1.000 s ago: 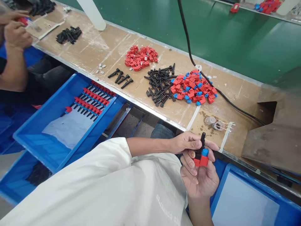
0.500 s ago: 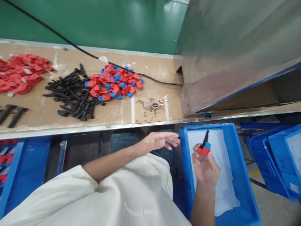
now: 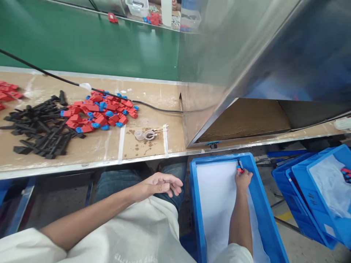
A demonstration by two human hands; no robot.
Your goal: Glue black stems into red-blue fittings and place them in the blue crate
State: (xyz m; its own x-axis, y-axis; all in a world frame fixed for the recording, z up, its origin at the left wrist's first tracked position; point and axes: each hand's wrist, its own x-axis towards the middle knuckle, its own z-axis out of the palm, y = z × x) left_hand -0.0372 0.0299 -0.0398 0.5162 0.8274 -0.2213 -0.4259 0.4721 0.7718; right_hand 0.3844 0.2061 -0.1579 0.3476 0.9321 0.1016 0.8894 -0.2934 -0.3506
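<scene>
Down at the far end of the blue bin point(image 3: 200, 204), R hand point(image 3: 242, 179) grips the red/black assy point(image 3: 240, 167) over its white liner, L hand point(image 3: 161, 183) loose, empty near its rim — looks like the set-down step, needing a gentle lowering.

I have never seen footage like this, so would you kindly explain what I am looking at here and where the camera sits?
The camera is worn on a person's head and looks down at their own bare hands. The right hand holds a small red, blue and black part at the far end of a blue bin lined with white paper. The left hand hangs open above the lap, holding nothing. On the workbench lie a heap of black parts, a heap of red and blue pieces, a black cable and two small cups.
</scene>
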